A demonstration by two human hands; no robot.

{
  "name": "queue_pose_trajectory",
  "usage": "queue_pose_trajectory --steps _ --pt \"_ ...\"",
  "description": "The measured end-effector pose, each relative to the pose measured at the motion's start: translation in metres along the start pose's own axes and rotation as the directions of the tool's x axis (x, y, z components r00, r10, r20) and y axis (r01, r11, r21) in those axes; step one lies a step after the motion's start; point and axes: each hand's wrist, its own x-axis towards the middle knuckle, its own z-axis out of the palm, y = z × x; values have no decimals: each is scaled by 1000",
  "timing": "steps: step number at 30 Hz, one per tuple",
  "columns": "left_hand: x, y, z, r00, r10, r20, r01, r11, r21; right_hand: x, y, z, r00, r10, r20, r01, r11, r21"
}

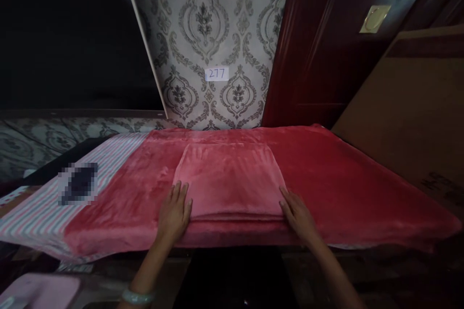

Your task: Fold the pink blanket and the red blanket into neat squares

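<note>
A folded pink plush cloth lies flat near the front edge of the table, its layered fold facing me. Beneath it spreads a red plush cover. My left hand rests at the front left corner of the folded cloth, fingers stretched out and touching its side edge. At the opposite corner, my right hand lies with extended fingers along the right edge. Neither hand grips the cloth. A pale bangle circles my left wrist.
A striped cloth covers the table's left end, with a pixelated dark object on it. Behind are a large dark screen and a patterned wall with a "277" label. A big cardboard box stands right; a pink item sits lower left.
</note>
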Motion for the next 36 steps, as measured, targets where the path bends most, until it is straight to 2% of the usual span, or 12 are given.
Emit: queue_pose_trajectory --steps 2,5,8,12,16,18,20,22,25,27,30,36 --pt "0 0 2 1000 -2 -12 1 1000 -5 17 -8 -9 1000 -13 -17 12 998 -57" --pt "-1 1 4 1000 0 -28 0 1000 -21 53 -42 -18 993 -115 -12 113 987 -116" --pt "-3 3 1 1000 -16 0 16 1000 -27 88 -94 -15 962 -240 126 251 965 -79" --pt "2 6 -20 988 -80 131 81 997 2 120 -156 2 877 -269 399 300 954 -16" --pt "39 14 -51 976 -75 203 72 997 18 140 -188 23 779 -299 551 339 940 30" --pt "73 24 -57 977 31 212 -16 997 -75 145 -193 36 759 -320 567 362 931 42" --pt "111 35 -52 957 159 244 -115 976 -186 145 -193 49 744 -356 566 398 916 53" --pt "147 44 -36 912 251 324 -171 951 -256 141 -189 61 736 -380 559 421 905 61" --pt "182 46 -3 855 252 453 -148 956 -253 134 -182 72 751 -382 539 410 909 73" --pt "191 40 18 849 226 477 -121 963 -239 132 -179 75 757 -380 532 401 912 81" --pt "189 28 39 869 227 439 -119 958 -261 133 -176 76 751 -380 539 400 913 86" --pt "186 22 47 869 259 422 -170 957 -237 134 -178 72 719 -378 583 408 909 85"
